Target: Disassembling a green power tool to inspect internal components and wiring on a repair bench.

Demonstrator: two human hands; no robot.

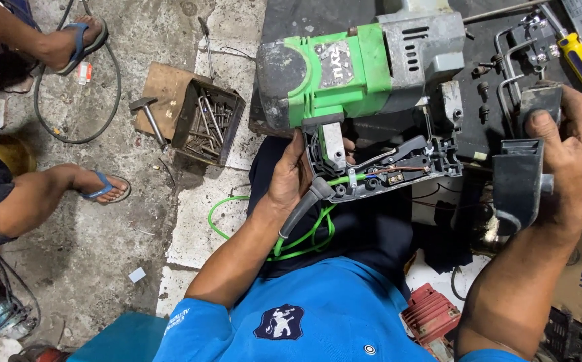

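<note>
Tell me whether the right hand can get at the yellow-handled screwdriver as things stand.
Probably not right away. The right hand is closed around a dark handle cover, so it is occupied. The yellow-handled screwdriver lies just above it on the black work surface, with nothing between them.

1. The green power tool and its opened handle are filling the room between both hands.
2. A screwdriver and bolts are crowding the right side.
3. A box of nails and a hammer are blocking the left floor.
4. Bare floor is lying open lower left.
</note>
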